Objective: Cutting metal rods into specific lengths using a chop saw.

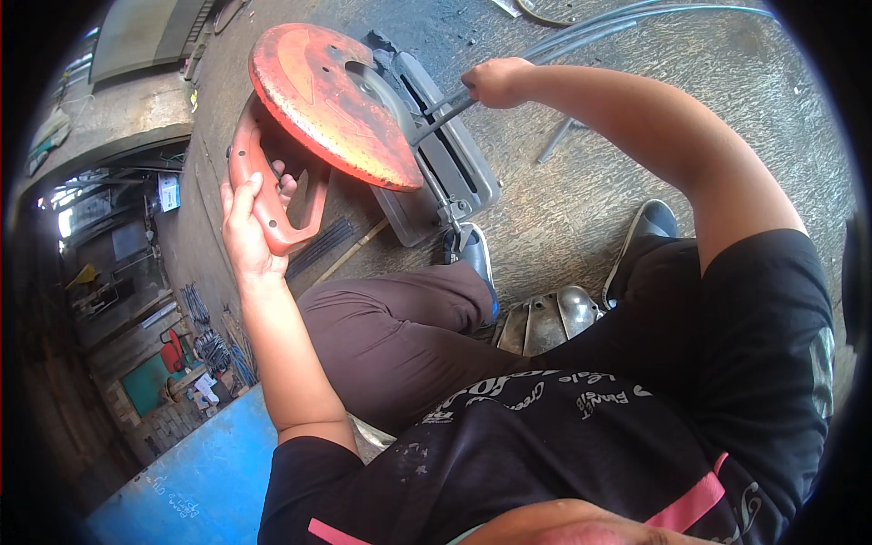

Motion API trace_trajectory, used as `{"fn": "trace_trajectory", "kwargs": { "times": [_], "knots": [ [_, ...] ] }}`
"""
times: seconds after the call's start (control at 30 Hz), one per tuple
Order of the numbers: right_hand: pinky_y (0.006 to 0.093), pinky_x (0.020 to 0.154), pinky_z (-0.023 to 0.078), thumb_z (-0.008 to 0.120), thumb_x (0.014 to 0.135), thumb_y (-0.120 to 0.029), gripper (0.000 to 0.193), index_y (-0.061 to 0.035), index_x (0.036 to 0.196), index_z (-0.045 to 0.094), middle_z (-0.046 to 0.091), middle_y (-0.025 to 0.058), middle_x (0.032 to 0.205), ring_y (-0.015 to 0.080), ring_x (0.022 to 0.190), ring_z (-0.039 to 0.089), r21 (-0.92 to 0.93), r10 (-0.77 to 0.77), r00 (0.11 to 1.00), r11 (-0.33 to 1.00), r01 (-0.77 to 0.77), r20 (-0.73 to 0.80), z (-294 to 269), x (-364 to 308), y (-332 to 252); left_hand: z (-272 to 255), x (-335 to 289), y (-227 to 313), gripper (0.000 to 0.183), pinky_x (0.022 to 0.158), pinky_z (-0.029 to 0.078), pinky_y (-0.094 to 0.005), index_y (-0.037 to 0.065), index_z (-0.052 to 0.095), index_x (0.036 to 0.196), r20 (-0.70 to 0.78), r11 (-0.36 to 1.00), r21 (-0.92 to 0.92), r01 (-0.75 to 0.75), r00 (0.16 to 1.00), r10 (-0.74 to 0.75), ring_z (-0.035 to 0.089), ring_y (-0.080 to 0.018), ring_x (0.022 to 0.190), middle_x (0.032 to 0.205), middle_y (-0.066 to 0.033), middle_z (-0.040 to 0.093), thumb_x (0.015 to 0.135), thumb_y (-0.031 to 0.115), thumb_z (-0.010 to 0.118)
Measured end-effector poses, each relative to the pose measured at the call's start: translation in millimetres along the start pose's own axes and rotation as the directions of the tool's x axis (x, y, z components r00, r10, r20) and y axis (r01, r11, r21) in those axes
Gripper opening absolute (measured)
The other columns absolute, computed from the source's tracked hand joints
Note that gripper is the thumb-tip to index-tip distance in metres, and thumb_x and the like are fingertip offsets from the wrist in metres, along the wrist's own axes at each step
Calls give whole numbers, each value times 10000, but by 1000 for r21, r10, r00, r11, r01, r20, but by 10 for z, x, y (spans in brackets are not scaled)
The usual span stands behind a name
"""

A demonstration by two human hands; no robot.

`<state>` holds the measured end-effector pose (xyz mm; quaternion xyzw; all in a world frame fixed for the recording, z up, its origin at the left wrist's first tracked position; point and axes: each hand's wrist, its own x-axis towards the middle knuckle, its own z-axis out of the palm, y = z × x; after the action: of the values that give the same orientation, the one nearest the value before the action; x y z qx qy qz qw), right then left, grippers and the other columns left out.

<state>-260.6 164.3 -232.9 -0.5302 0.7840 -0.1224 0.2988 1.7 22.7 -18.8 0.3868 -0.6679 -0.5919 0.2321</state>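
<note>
An orange cut-off saw with a worn, scuffed round guard stands in front of me on a grey metal base. My left hand is wrapped round the saw's loop handle, with fingertips showing inside the loop. Farther right, my right hand is closed round long grey metal rods. Their near ends reach past my fist to the base, beside the guard's lower edge. The guard hides most of the cutting disc, and I cannot tell whether the rods touch it.
A short cut rod lies on the rough floor right of the base. Dark rods and a thin wooden stick lie left of my shoe. A blue panel is at lower left, near coiled cables and stacked blocks.
</note>
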Motion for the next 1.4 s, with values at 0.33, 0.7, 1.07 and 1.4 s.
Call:
{"fn": "trace_trajectory", "kwargs": {
  "times": [0.33, 0.7, 1.07, 1.4],
  "knots": [
    [451, 858, 490, 474, 953, -247, 260, -97, 1126, 597, 664, 139, 1037, 305, 1002, 634, 3, -5, 1000, 1000, 5, -3, 3, 6, 5, 43, -21, 34, 486, 833, 546, -355, 6, 395, 1331, -16, 1000, -25, -3, 1000, 3, 606, -244, 977, 1168, -206, 543, 883, 93, 561],
    [459, 861, 488, 480, 950, -250, 246, -92, 1101, 595, 663, 138, 1032, 311, 1004, 632, 6, -5, 1000, 1000, 5, -6, 3, 28, 8, 3, -1, 4, 452, 874, 527, -359, 22, 417, 1330, -16, 1000, -15, 13, 1000, -13, 581, -234, 1071, 1226, -166, 540, 916, 137, 560],
    [452, 865, 487, 491, 950, -245, 240, -97, 1104, 601, 663, 128, 1049, 301, 1016, 630, -10, 7, 1000, 1000, -7, -3, -24, 2, -19, 7, -5, -4, 452, 880, 527, -363, 12, 419, 1321, -28, 1000, 6, -13, 1000, 13, 576, -241, 1086, 1240, -166, 535, 915, 145, 565],
    [445, 930, 471, 483, 933, -261, 305, -116, 1166, 616, 648, 134, 1144, 307, 1096, 605, 16, 26, 999, 1000, -26, 35, -36, 13, -20, -4, -2, -1, 469, 875, 531, -366, 15, 405, 1338, -23, 1000, 19, -2, 1000, 2, 581, -238, 1082, 1244, -166, 536, 918, 149, 562]
  ]
}}
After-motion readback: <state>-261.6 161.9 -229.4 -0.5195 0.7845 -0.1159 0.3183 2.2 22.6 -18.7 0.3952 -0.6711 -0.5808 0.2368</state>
